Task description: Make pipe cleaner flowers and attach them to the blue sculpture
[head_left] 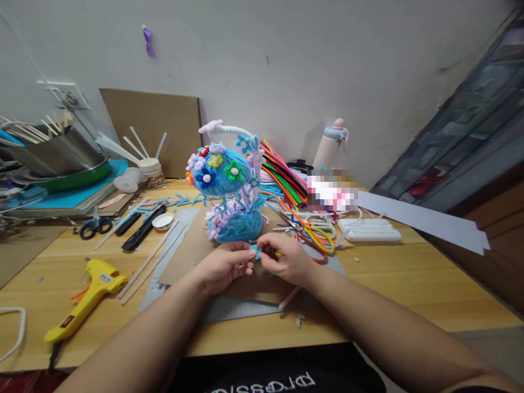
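A small light-blue pipe-cleaner flower (256, 251) is pinched between my two hands, low over a sheet of cardboard (184, 262). My left hand (225, 266) grips it from the left with thumb and finger. From the right, the fingertips of my right hand (286, 259) close on its other side. Just behind my hands stands a blue fuzzy craft piece (239, 226), with a rounded blue top (221, 183) dotted with colourful flowers and a white curved stem (233, 131) arching above it.
A yellow glue gun (88, 297) lies at the left, near black-handled scissors (96, 226) and clear glue sticks (153, 262). Red-and-yellow-handled scissors (311, 240) and bundled pipe cleaners (286, 180) are behind my right hand. A bottle (329, 144) stands by the wall.
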Motion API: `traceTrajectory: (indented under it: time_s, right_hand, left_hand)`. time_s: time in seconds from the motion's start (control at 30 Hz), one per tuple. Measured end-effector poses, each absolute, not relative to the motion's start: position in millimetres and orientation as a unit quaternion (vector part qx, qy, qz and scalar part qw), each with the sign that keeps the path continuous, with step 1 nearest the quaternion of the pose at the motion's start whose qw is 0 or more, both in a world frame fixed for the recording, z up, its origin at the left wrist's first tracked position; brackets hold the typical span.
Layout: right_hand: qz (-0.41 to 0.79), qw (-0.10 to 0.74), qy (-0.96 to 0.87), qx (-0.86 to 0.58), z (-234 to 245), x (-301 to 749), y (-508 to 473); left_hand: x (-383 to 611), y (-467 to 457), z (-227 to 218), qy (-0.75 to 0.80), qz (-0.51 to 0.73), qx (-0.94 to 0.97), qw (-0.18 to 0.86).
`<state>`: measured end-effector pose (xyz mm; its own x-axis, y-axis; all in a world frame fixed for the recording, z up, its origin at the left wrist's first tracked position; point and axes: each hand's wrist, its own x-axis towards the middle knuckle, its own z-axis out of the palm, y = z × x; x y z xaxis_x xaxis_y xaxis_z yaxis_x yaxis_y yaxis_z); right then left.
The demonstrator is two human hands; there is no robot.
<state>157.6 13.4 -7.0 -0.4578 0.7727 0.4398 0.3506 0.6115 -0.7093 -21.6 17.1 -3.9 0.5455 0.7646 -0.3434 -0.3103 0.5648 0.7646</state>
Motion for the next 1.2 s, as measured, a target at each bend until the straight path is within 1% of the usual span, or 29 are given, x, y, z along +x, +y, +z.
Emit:
traceTrajectory:
  time_s: [0.2,0.4,0.7,1.03,1.13,1.2]
  right_hand:
    - [0.229,0.397,-0.828,-0.325,-8.7,159.3,16.2]
    - [0.193,0.421,-0.817,-0.345,-14.8,156.1,15.2]
    - [0.152,0.445,-0.814,-0.34,-13.5,152.0,15.1]
    - [0.187,0.444,-0.804,-0.349,-14.6,150.9,14.4]
    - [0.202,0.437,-0.8,-0.358,-13.6,151.1,14.2]
    - [0.234,0.429,-0.794,-0.361,-13.5,152.0,15.3]
  left_hand:
    - [-22.0,18.7,-6.3,0.354,0.349,0.313,0.81]
    - [-17.9,16.6,-6.9,0.36,0.377,0.29,0.803]
    - [-15.2,14.8,-10.0,0.344,0.406,0.321,0.783]
    - [-12.4,13.9,-10.5,0.352,0.428,0.346,0.757]
    - [-13.4,14.4,-8.8,0.355,0.421,0.346,0.759]
    - [-15.2,15.2,-7.3,0.356,0.404,0.349,0.767]
